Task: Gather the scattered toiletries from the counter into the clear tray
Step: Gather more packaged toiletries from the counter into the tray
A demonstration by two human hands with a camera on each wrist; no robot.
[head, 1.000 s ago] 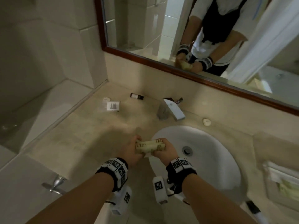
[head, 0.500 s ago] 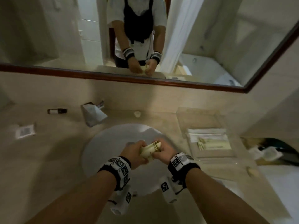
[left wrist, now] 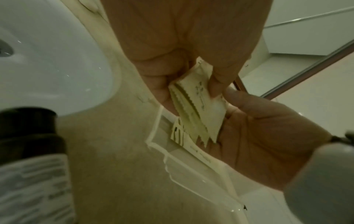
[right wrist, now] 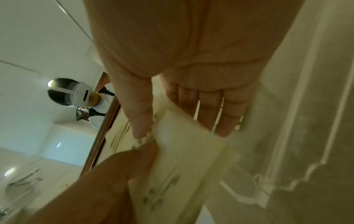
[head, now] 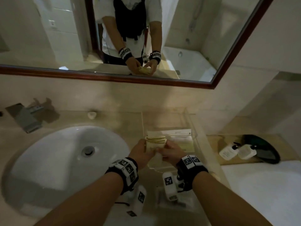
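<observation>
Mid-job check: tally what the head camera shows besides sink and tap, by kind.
Clear tray: 1
Sachet stack, held by left hand and right hand: 1
Small white bottles: 2
Small white round piece behind the sink: 1
Dark dish: 1
Total: 6
Sachets lying in the tray not counted: unclear.

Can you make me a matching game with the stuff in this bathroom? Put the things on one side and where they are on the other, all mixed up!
Things:
1. stack of packets
2. two small bottles
3. clear tray
4. faucet

Places:
A. on the wooden board at the far right
B. behind the sink, on the left
C. on the counter right of the sink
D. held in both hands

Pairs: 1-D, 2-A, 3-C, 4-B
</observation>
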